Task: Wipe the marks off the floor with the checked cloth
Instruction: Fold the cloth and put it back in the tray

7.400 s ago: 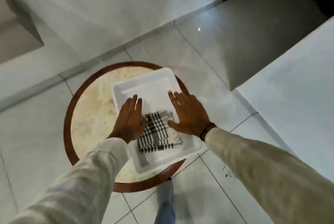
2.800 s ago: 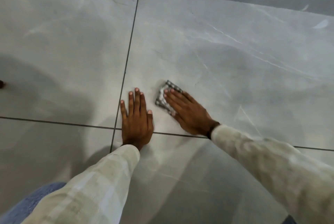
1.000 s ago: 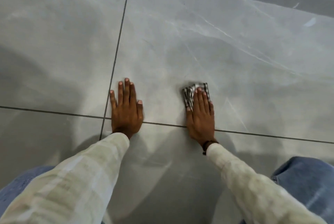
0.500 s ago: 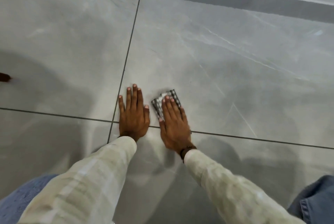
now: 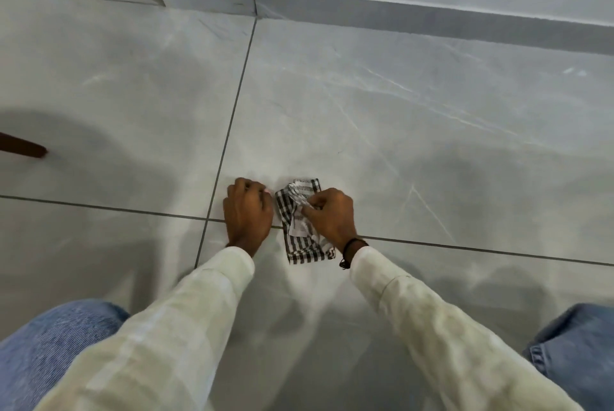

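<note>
The black-and-white checked cloth (image 5: 300, 228) lies crumpled on the grey tiled floor (image 5: 398, 118), across a grout line. My right hand (image 5: 329, 214) pinches a fold of the cloth near its top, fingers bent around the fabric. My left hand (image 5: 247, 211) rests on the floor just left of the cloth, its fingers curled under with nothing in them. I see no clear dark marks on the tiles around the cloth.
A grey skirting board (image 5: 398, 13) and wall run along the far side. A brown table leg (image 5: 25, 148) reaches in at the left edge. My knees in blue jeans (image 5: 50, 354) frame the bottom corners.
My right hand has gone from pressing flat on the cloth to pinching it up, and the cloth has spread longer. My left hand's fingers have curled in from flat.
</note>
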Tool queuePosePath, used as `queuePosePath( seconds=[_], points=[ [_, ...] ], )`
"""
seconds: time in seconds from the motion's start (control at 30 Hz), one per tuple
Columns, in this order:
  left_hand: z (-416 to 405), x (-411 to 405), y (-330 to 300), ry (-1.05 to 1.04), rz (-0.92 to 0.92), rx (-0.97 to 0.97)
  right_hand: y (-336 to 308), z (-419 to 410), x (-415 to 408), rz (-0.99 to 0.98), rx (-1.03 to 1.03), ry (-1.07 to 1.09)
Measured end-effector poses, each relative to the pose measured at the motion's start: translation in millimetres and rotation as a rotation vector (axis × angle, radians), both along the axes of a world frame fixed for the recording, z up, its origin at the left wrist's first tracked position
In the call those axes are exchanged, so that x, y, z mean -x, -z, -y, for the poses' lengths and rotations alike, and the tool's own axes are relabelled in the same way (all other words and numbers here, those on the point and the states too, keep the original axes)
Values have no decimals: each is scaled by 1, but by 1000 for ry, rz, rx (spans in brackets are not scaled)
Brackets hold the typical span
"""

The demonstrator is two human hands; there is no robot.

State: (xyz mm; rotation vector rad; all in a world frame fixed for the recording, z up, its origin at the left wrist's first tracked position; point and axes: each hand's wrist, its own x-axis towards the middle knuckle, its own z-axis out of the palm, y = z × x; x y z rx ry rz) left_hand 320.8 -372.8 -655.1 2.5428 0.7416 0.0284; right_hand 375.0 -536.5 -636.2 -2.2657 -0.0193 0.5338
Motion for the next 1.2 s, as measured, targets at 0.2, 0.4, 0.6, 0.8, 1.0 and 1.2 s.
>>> queuePosePath(
  seconds=[0.2, 0.4, 0.6, 0.8, 1.0, 1.2],
  points=[
    [38, 4, -6, -114, -38, 158, -3, 28, -14, -201, -230, 483],
    [51, -4, -3, -162, -104, 215, 2, 64, -19, -266, -193, 582],
    [61, -10, -20, -158, -29, 394, -15, 65, -30, -411, -172, 396],
    [51, 9, -114, -387, 82, 595, -100, 70, -18, -449, -203, 278],
    [32, 41, -297, -536, 149, 669, -288, 57, -2, -572, -275, 172],
    [-11, 88, -517, -686, 171, 693, -501, 1, 19, -573, -184, 29]
  ],
)
